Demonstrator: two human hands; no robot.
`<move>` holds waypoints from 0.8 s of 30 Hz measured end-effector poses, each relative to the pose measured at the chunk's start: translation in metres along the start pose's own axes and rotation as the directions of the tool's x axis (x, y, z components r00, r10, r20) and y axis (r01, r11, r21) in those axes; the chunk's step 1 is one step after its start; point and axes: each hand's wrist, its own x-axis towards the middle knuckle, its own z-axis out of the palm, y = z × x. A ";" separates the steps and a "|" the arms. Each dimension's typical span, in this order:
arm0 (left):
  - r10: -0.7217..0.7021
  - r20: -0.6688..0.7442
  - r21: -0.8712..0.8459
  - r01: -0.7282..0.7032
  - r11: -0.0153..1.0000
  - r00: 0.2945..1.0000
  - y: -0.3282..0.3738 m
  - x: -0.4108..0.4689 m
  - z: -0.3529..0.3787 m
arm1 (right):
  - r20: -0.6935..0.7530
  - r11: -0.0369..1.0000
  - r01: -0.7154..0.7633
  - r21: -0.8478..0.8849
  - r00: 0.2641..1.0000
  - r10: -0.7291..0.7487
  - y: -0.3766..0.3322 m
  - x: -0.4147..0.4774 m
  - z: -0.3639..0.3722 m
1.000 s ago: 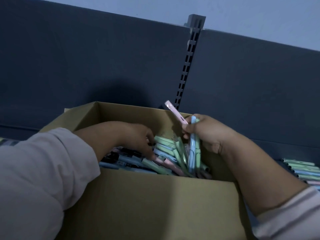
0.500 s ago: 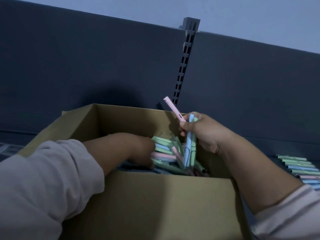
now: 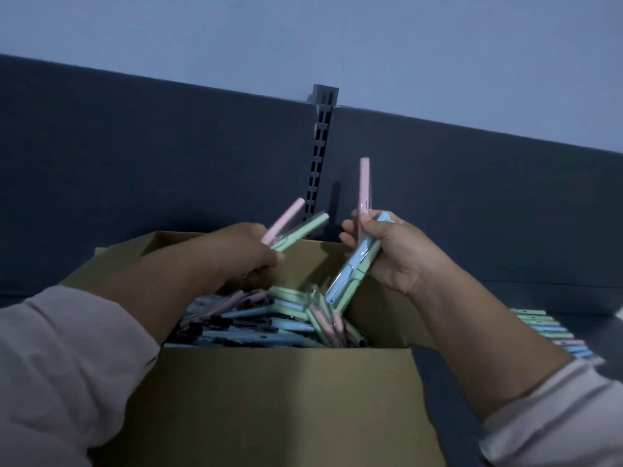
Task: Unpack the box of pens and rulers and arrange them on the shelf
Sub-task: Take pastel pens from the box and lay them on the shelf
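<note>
Left grip [image 3: 247, 252]: I see it curled round a pink pen [image 3: 285, 220] and a green pen [image 3: 305, 229], both slanting up to its right.
Right grip [image 3: 401, 259]: clamped on an upright pink pen [image 3: 364, 183] and a blue pen [image 3: 350, 268] that slants down toward the box [image 3: 269, 399].
Box: open below both grips, loose pens [image 3: 256, 326] heaped inside.
Shelf row [image 3: 542, 326]: pens side by side, low right of my right grip.
</note>
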 end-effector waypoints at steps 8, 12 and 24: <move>0.065 -0.062 -0.345 -0.082 0.935 0.996 0.083 -0.011 0.051 | 0.048 0.999 0.050 -0.004 0.998 -0.050 -0.037 -0.018 -0.033; 0.097 -0.090 -0.369 -0.124 0.921 0.991 0.120 -0.008 0.098 | 0.028 0.995 0.085 0.046 0.996 -0.087 -0.061 -0.027 -0.069; 0.097 0.001 -0.384 -0.089 0.919 0.995 0.189 0.022 0.315 | 0.155 0.969 -0.086 0.233 0.987 0.050 -0.092 -0.056 -0.271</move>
